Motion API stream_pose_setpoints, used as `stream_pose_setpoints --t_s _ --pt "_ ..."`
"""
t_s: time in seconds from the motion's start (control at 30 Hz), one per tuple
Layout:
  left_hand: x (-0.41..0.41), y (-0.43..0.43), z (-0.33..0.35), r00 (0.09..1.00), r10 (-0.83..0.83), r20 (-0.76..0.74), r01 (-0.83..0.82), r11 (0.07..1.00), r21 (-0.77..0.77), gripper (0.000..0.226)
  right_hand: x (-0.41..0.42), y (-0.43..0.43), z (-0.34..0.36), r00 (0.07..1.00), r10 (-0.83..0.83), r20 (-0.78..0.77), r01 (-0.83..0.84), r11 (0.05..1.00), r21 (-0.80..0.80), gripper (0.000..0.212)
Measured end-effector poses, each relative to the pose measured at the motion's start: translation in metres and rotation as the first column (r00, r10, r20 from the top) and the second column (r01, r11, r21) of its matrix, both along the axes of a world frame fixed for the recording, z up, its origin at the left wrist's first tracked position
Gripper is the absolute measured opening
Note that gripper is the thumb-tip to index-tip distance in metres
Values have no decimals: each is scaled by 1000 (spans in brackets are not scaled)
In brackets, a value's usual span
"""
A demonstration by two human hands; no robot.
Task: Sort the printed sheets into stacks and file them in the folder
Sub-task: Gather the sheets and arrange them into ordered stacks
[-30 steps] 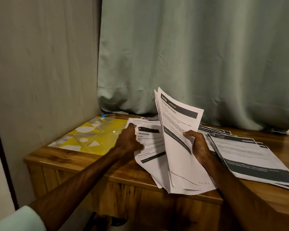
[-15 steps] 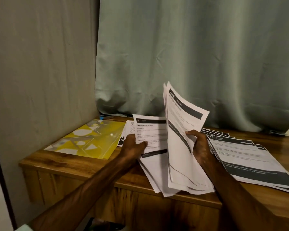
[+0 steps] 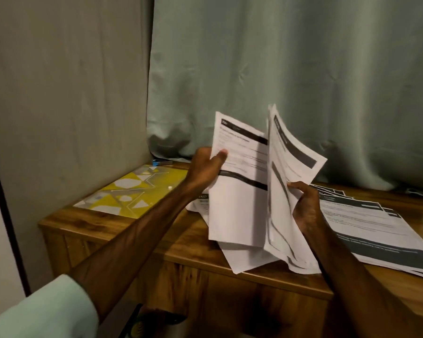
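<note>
Above the table (image 3: pixel 181 242), left hand (image 3: pixel 205 167) pinches one sheet (image 3: pixel 239 181).

Bare brown wooden tabletop (image 3: pixel 188 236) lies between the yellow patterned plastic folder (image 3: pixel 132 191) and white printed sheets (image 3: pixel 376 230) spread at right; a grey-green curtain (image 3: pixel 279 69) walls the back.

sheet (image 3: pixel 239 198) raised, tilted | bundle (image 3: pixel 293 157) upright, fanned | stack (image 3: pixel 366 228) flat, right | yellow folder (image 3: pixel 132 193) flat, left
</note>
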State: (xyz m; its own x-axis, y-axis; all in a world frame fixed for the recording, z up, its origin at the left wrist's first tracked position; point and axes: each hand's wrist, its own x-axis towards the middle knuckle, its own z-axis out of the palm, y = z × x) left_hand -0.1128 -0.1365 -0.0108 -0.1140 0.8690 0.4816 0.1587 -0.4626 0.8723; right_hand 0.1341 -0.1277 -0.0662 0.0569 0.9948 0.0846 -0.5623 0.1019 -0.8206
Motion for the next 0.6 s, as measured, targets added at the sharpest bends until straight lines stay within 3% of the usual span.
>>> stream_pose_setpoints --t_s 0.17,0.33,0.4,0.47,0.57,0.6 --pt "40 -12 50 979 -205 3 203 968 -146 18 5 8 -7 982 -146 119 142 989 42 14" --pt "45 -20 46 969 -213 -128 192 968 -161 24 0 1 -5 1000 20 10 -20 1000 -17 41" --pt "37 -16 30 966 -213 -146 184 965 -189 27 0 4 -9 999 32 -15 -31 999 41 54" --pt "28 -13 16 966 -219 -138 182 954 -237 30 -2 5 -12 1000 -14 25 12 994 111 55" --pt "18 -11 3 964 -245 -102 216 948 -234 31 -5 2 -9 991 -17 131 3 994 110 85" --pt "17 -10 0 963 -252 -97 225 948 -225 32 -6 0 -8 987 -14 163 -3 995 102 85"
